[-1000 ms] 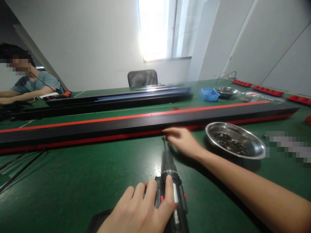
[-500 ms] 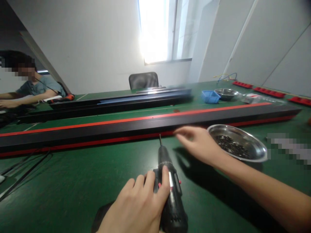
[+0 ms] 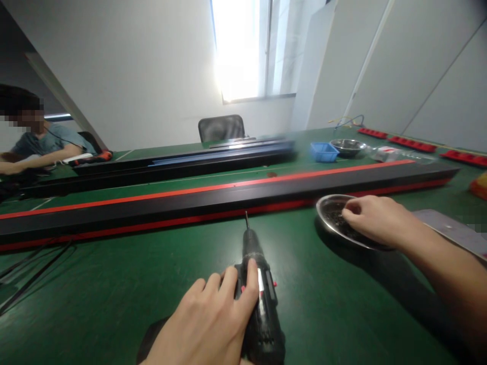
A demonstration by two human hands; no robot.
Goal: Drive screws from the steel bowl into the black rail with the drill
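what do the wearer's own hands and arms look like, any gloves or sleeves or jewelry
Both the left hand and the right hand are bare: no gloves, and no rings that I can see. The right forearm shows no sleeve, watch or bracelet as far as the picture's edge. The left forearm is out of frame, so I can't tell about that one.

The left hand is bare, with slim fingers and rounded knuckles. The right hand is also bare, and its forearm is slender, smooth and equally uncovered.
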